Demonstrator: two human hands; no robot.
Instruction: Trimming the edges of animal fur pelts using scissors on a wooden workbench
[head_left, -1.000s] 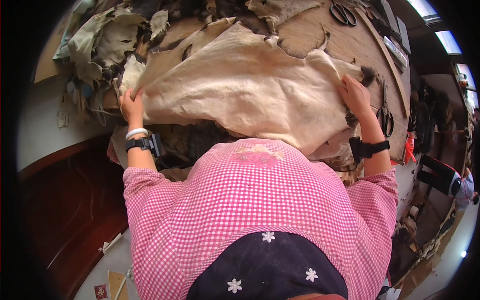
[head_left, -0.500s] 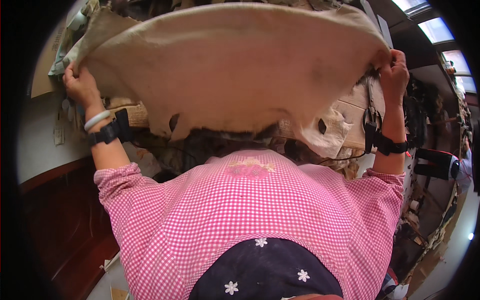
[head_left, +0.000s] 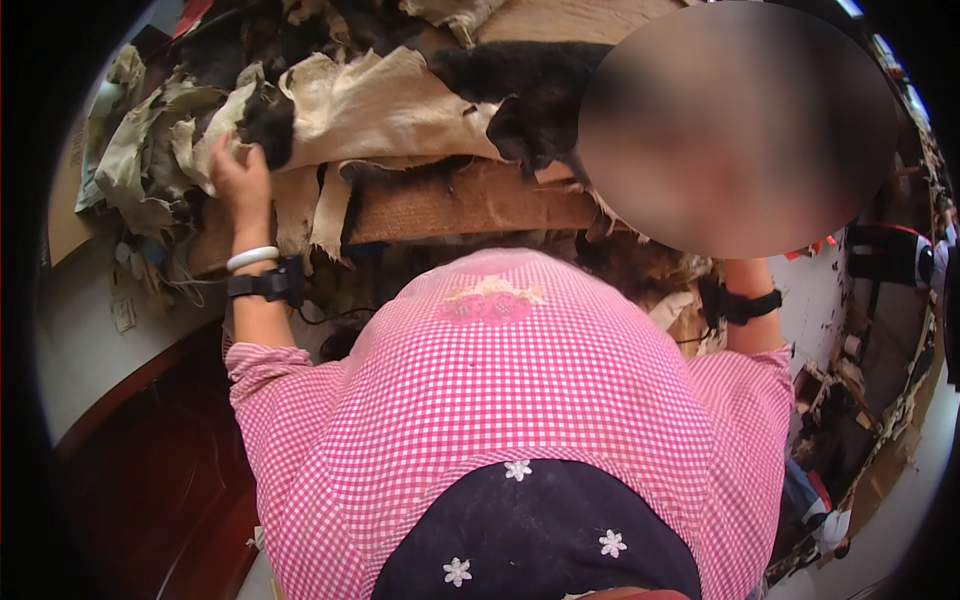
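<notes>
A pelt, pale on its skin side with black fur showing, lies over a wooden board in front of me. At its left, my left hand reaches up beside a pale torn flap of hide and a black fur patch. Thumb and fingers stand apart, with nothing plainly gripped. My right forearm rises into a large blurred oval, which hides my right hand and whatever it touches. Black fur runs into that oval.
Ragged hide scraps hang at the bench's left end. More pelts and a brown board lie at the back. A dark red wooden piece is at the lower left. Clutter lines the right side.
The large pale hide that both hands held stretched up is no longer raised; pelts and the board show instead. My left hand has moved right and its fingers have parted.
</notes>
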